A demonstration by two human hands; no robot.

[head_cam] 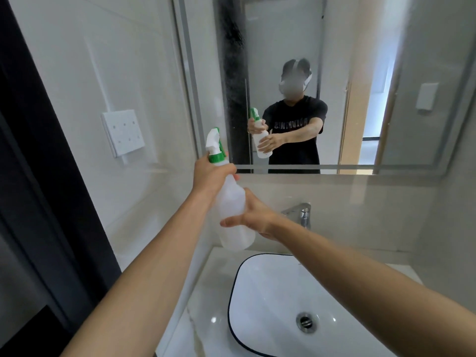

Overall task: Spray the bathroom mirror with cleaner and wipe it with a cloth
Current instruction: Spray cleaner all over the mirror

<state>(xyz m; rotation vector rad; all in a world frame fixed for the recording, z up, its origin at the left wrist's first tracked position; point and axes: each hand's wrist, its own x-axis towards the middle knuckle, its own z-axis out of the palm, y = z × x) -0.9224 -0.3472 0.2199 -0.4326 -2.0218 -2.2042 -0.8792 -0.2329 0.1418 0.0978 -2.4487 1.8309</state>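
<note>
1. The spray bottle (pixel 233 202) was held at centre frame, above the sink (pixel 270 305) and just short of the mirror (pixel 360 73), which filled the upper right of the frame.
2. The left hand (pixel 211 176) was closed around the bottle's neck under the green-and-white trigger head (pixel 215 145); the right hand (pixel 253 219) was wrapped around the lower body in support.
3. Risk noted: the nozzle was aimed toward the mirror's left edge, so spray could be lost on the tiled wall (pixel 90 73) or reach the wall socket (pixel 123 134) at left of frame. The cause would be an aim set too far left.
4. Risk noted: the smooth plastic could slip if wetted, and the bottle would drop into the sink.
5. Risk noted: no cloth was seen anywhere in frame; cleaner might run down and streak before it was wiped.
6. Bottle appearance: translucent white plastic, rounded, tilted with its head toward the upper left; the fill level could not be told.
7. Fine droplets were faintly seen on the glass at upper centre, over the dark reflected strip.
</note>
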